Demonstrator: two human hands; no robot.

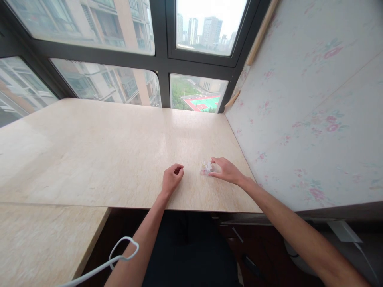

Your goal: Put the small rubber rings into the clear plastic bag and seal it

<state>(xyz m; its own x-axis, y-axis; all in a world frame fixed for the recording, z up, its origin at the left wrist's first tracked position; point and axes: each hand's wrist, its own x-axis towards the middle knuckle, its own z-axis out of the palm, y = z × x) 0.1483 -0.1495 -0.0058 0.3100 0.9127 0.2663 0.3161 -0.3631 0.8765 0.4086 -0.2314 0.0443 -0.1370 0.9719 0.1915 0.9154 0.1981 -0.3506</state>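
On the beige marble-look sill lies a small clear plastic packet with white and pinkish bits showing in it. My right hand reaches it from the right, thumb at its near edge and fingers at its far edge, gripping it. To the left, my left hand rests on the sill with fingers curled and thumb meeting the fingertips. A dark reddish patch shows inside that curl; whether it is an object or shadow, I cannot make out. A short gap separates my left hand from the packet.
The sill runs back to dark-framed windows. A flowered wall closes off the right side. At the lower left are a lower ledge and a white looped cable. The sill's front edge lies under my forearms.
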